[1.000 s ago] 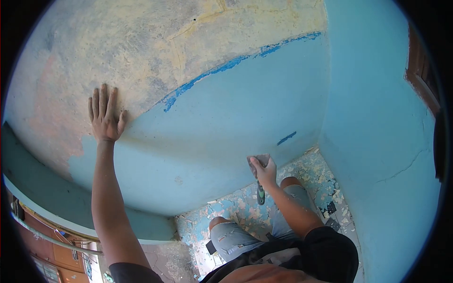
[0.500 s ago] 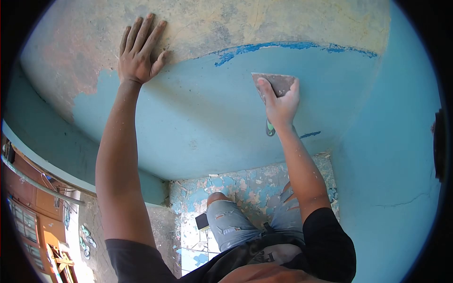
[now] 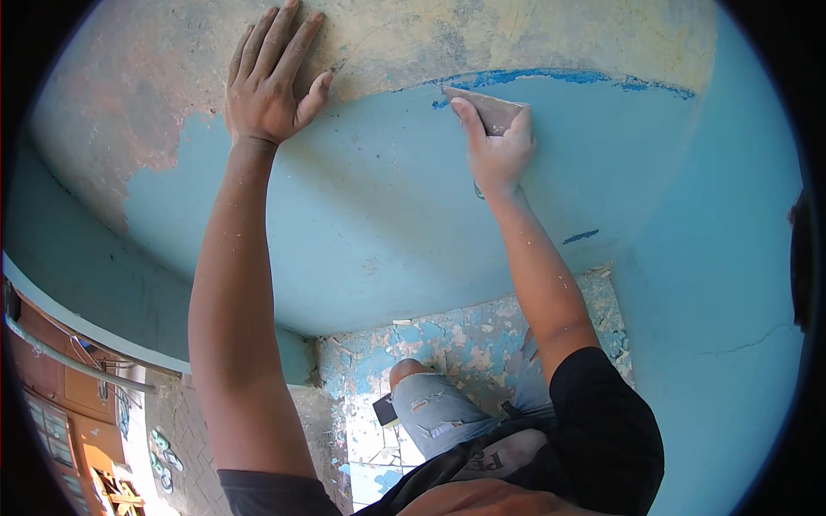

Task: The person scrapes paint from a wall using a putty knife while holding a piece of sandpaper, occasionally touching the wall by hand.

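Palm down and fingers spread, my left hand [image 3: 268,90] lies against the bare, mottled part of the wall [image 3: 387,39]. My right hand [image 3: 501,155] grips a putty knife [image 3: 490,113], thumb and a finger pressed along its broad metal blade. One corner of the blade is at the strip of darker blue paint [image 3: 533,77] where the light blue paint [image 3: 370,206] meets the bare surface. Most of the handle is hidden behind my hand; a bit of its end shows below.
Paint flakes [image 3: 447,331] litter the tiled floor below, around my knees. A dark block [image 3: 385,410] lies beside my leg. An adjoining blue wall [image 3: 714,284] rises at the right, with a thin crack. Sandals [image 3: 162,460] lie on paving at the lower left.
My right hand has moved the putty knife up and left, from the light blue paint to the darker blue edge. That strip's left end is shorter. My left hand remains on the wall.
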The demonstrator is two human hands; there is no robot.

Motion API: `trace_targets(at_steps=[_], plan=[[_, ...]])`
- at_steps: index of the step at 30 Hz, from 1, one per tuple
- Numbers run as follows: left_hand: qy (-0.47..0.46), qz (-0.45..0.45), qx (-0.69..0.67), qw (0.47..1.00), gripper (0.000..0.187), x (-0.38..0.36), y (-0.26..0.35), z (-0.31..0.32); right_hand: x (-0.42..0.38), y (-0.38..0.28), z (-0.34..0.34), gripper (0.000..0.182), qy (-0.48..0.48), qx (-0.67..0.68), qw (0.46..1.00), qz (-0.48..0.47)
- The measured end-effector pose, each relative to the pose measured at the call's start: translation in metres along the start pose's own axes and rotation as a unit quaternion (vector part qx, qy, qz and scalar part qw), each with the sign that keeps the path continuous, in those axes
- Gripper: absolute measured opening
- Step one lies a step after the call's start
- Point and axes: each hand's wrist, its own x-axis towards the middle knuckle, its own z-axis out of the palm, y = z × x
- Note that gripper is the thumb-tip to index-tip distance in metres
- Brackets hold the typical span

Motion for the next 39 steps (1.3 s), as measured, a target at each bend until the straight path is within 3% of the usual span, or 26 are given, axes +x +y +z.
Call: trace_targets(at_steps=[3, 5, 6, 9, 11, 13, 15, 16, 18, 25, 28, 30, 33, 36, 39], plan=[[0.015, 0.0, -0.021, 1.0, 0.059, -0.003, -0.002, -0.001, -0.009, -0.01, 0.01, 0.044, 0.047, 0.017, 0.999, -0.007], [-0.064, -0.019, -0.027, 0.997, 0.075, -0.005, -0.005, -0.003, 0.0, -0.007, 0.0, 0.051, 0.011, 0.019, 0.999, 0.029], [-0.063, -0.019, -0.029, 0.997, 0.075, -0.006, -0.005, -0.003, 0.003, -0.006, -0.004, 0.059, -0.022, 0.022, 0.997, 0.071], [-0.063, -0.02, -0.03, 0.997, 0.077, -0.005, -0.003, -0.003, 0.0, -0.002, 0.001, 0.06, -0.007, 0.006, 0.997, 0.07], [0.008, -0.011, -0.017, 1.0, 0.059, -0.004, -0.001, -0.001, 0.005, -0.004, -0.004, 0.055, -0.02, 0.0, 0.999, 0.041], [0.009, -0.014, -0.011, 1.0, 0.058, -0.005, 0.0, -0.001, 0.011, -0.006, -0.007, 0.051, -0.031, -0.003, 0.999, 0.015], [0.014, -0.012, -0.011, 1.0, 0.058, -0.004, 0.0, 0.001, 0.02, -0.007, -0.012, 0.05, 0.009, 0.024, 0.995, 0.093], [0.005, -0.021, -0.01, 1.0, 0.058, -0.004, 0.0, 0.001, 0.018, -0.004, -0.007, 0.05, 0.008, 0.023, 0.996, 0.086], [-0.009, -0.031, -0.008, 0.999, 0.058, -0.006, 0.001, 0.0, -0.002, 0.003, 0.006, 0.05, -0.002, -0.02, 1.0, -0.023], [-0.012, -0.033, -0.003, 0.999, 0.059, -0.005, -0.001, -0.001, 0.004, -0.003, 0.003, 0.05, 0.001, 0.01, 1.0, 0.02], [-0.016, -0.034, -0.008, 0.999, 0.059, -0.007, 0.003, -0.001, 0.006, 0.0, -0.004, 0.05, -0.046, -0.002, 0.999, -0.016], [-0.015, -0.035, 0.002, 0.999, 0.059, -0.005, 0.0, -0.001, 0.015, -0.008, -0.008, 0.053, -0.024, 0.082, 0.987, 0.135], [-0.022, -0.036, 0.002, 0.999, 0.059, -0.008, 0.002, -0.001, -0.001, -0.005, 0.008, 0.053, -0.031, 0.017, 0.999, 0.041], [-0.015, -0.027, 0.009, 0.999, 0.059, -0.006, 0.001, 0.0, 0.013, -0.006, -0.003, 0.043, -0.035, 0.013, 0.999, -0.013], [-0.015, -0.039, 0.012, 0.999, 0.059, -0.005, 0.001, -0.001, 0.009, -0.009, 0.003, 0.043, 0.003, 0.039, 0.999, -0.027]])
